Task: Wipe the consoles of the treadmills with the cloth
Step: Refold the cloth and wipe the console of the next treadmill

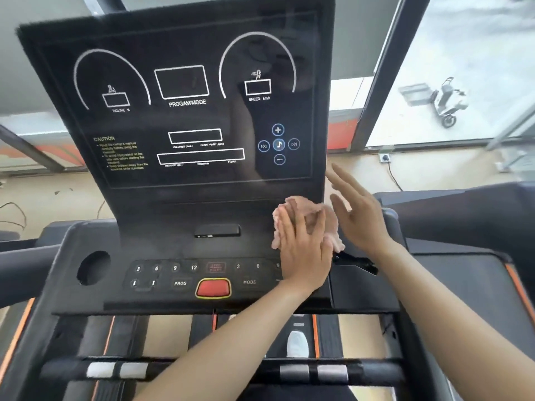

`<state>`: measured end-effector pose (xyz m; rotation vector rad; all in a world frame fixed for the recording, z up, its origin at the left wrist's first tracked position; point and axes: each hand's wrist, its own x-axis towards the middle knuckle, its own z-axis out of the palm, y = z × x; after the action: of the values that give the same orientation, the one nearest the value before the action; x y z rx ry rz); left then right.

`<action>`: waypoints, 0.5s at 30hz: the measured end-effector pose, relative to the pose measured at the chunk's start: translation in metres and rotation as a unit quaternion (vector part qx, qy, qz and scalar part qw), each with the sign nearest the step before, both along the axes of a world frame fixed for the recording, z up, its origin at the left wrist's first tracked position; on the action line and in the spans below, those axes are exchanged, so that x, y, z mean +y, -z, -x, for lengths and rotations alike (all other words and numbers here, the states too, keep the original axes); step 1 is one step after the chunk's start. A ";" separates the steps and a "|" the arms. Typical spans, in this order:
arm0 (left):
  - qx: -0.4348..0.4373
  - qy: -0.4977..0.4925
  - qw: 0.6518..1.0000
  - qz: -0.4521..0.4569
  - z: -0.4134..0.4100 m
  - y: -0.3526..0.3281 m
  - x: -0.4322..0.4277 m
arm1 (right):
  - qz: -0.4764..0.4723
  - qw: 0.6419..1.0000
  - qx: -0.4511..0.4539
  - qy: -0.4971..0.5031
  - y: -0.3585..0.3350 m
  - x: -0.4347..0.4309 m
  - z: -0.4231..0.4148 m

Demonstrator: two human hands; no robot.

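Observation:
The black treadmill console (185,175) fills the view, with an upright display panel and a lower button panel that carries a red stop button (213,287). A pink cloth (333,224) lies bunched against the console's lower right corner, just below the display. My left hand (301,250) rests on top of the cloth, with its fingers curled into the fabric. My right hand (359,218) hovers just right of the cloth, fingers spread and holding nothing. Part of the cloth is hidden under my left hand.
A round cup holder (93,267) sits at the console's left. A handlebar with silver sensors (115,370) runs across the bottom. My white shoe (297,344) shows on the belt. Another treadmill (463,215) stands to the right, with windows and a scooter (445,102) beyond.

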<state>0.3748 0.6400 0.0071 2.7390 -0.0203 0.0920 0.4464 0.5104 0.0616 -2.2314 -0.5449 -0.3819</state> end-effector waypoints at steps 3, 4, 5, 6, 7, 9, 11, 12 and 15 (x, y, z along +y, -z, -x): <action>-0.026 0.072 0.996 0.037 0.003 -0.006 0.016 | -0.009 0.999 -0.005 0.050 0.018 -0.002 0.028; -0.054 0.116 0.990 0.056 0.004 -0.008 0.028 | -0.008 0.998 -0.014 0.054 0.024 -0.001 0.039; -0.078 0.160 0.980 0.084 0.004 -0.009 0.041 | -0.007 0.999 -0.023 0.047 0.029 0.003 0.048; -0.090 0.191 0.970 0.117 0.004 -0.011 0.055 | -0.001 0.999 -0.028 0.027 0.034 0.007 0.056; -0.090 0.203 0.964 0.146 0.003 -0.014 0.068 | 0.015 1.000 -0.027 -0.003 0.040 0.012 0.062; -0.088 0.182 0.963 0.175 0.005 -0.025 0.092 | 0.072 0.995 -0.025 -0.062 0.050 0.022 0.067; -0.114 0.134 0.969 0.175 0.008 -0.034 0.115 | 0.134 0.987 -0.035 -0.081 0.056 0.025 0.062; -0.131 0.101 0.973 0.161 0.012 -0.037 0.129 | 0.158 0.983 -0.039 -0.080 0.058 0.025 0.060; -0.130 -0.020 0.987 0.090 0.027 -0.034 0.176 | 0.228 0.972 -0.039 -0.043 0.061 0.022 0.055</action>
<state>0.3479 0.8162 0.0413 2.5299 -0.0278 0.4401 0.3918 0.5323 0.0010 -2.6281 -0.8364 -0.3228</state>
